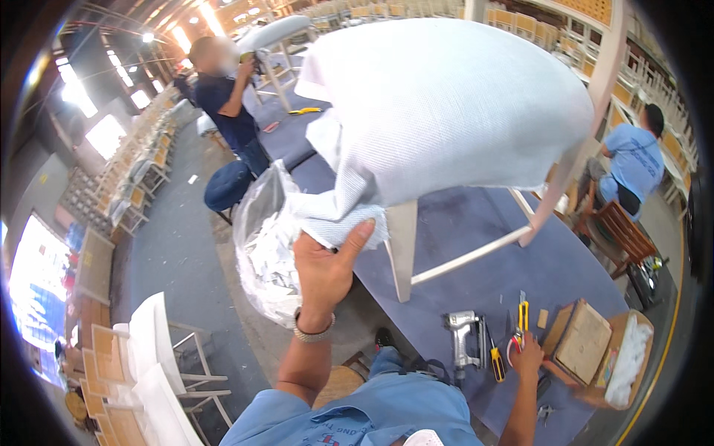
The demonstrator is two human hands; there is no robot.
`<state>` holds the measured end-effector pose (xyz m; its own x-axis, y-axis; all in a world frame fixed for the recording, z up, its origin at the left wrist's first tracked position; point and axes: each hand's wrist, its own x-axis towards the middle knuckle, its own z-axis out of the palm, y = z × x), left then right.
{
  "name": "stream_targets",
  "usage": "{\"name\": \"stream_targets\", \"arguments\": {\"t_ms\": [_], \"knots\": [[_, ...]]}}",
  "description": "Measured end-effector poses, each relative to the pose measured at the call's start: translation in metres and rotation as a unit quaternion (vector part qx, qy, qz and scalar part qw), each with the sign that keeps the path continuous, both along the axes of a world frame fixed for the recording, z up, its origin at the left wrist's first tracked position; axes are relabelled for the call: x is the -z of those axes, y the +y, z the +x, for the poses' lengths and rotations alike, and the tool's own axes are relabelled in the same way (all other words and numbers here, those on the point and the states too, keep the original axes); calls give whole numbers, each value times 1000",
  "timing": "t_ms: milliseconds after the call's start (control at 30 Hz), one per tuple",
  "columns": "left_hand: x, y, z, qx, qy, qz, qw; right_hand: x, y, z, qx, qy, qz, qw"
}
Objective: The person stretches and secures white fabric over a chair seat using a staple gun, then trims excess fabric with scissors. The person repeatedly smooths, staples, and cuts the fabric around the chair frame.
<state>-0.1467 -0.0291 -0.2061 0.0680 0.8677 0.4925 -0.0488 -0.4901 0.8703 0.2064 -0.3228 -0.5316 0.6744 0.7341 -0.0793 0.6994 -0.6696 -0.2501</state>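
Observation:
An upholstered chair [446, 97] in pale blue-white fabric stands on a blue-covered workbench [573, 260], its white legs [402, 249] below the seat. My left hand [327, 267] grips a loose fold of the fabric [338, 219] hanging from the seat's near corner. My right hand [526, 351] rests on the bench at a small red and white tool, right beside yellow-handled pliers [523, 312]. A yellow-handled screwdriver [495, 360] and a grey pneumatic stapler [462, 338] lie just left of that hand.
A clear plastic bag [264, 253] full of white fabric scraps hangs at the bench's left edge. An open cardboard box [595, 349] sits right of my right hand. One person works on another chair at the far end, another sits at the right. White chair frames [160, 357] stand lower left.

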Motion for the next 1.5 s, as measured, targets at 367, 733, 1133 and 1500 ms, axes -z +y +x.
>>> {"name": "stream_targets", "arguments": {"t_ms": [367,733,1133,1500], "knots": [[-21,15,7,78,-109,-53,990,-253,112,-88,-348,546,271,712],[-33,7,-2,50,15,-24,998,-350,191,-122,-455,528,101,710],[-24,-4,6,22,32,-2,999,-354,207,-136,-406,498,128,755],[-10,2,-10,15,2,-19,1000,-315,191,-151,-407,504,185,739]]}}
